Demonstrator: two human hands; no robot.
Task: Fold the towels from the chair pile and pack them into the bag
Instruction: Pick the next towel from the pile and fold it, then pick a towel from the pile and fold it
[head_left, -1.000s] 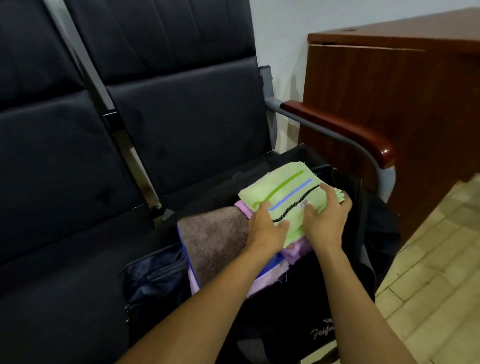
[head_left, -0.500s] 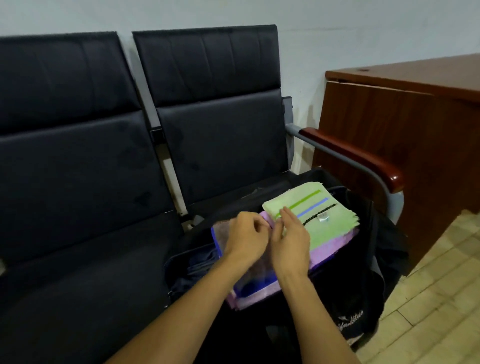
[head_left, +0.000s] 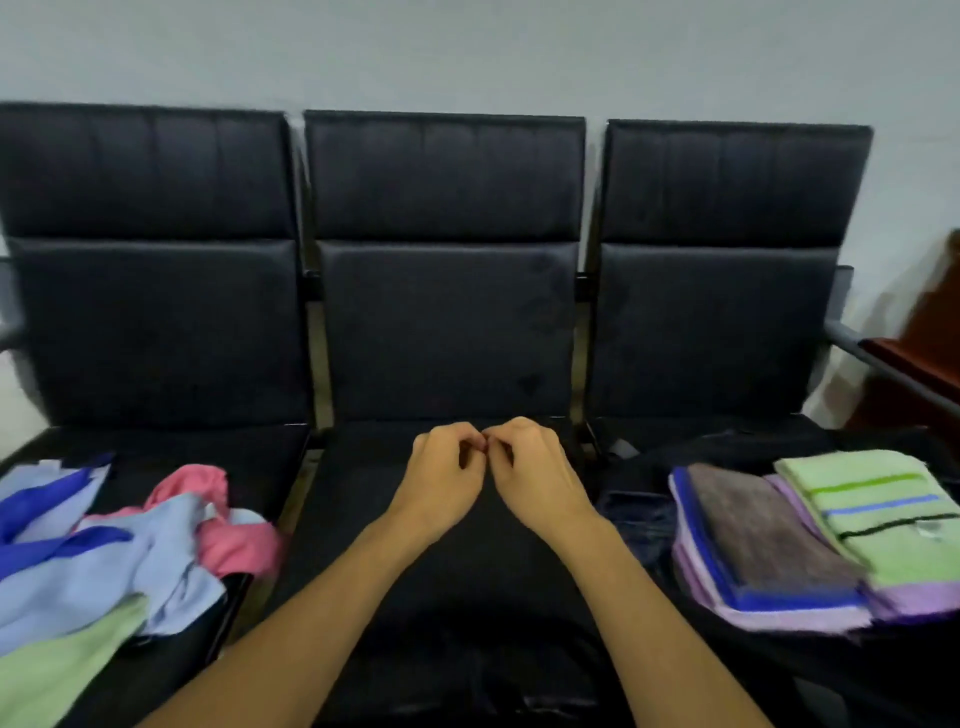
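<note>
- Left hand (head_left: 447, 475) and right hand (head_left: 530, 475): both empty, fingers loosely curled, fingertips meeting over the middle seat (head_left: 447, 561); neither holds cloth.
- Unfolded pile (head_left: 119, 551): at 9 o'clock from the hands, on the left seat — blue, pink and green towels tangled together.
- Folded stack (head_left: 810, 540): at 3 o'clock, lying in the open black bag (head_left: 639, 519) on the right seat; green striped towel (head_left: 878, 514) uppermost, its near edge overhanging the purple layers below.
- Risk 1: pulling one towel from the tangle will likely drag its neighbours, and the green one already lies at the seat's front edge, from which it could slide to the floor.
- Risk 2: adding to the stack off-centre could tip it towards 6 o'clock, out of the bag mouth.
- Open room: the middle seat offers a bare folding surface between pile and bag; its front edge and the gaps between seats are the limits — cloth hung over them may slip.
</note>
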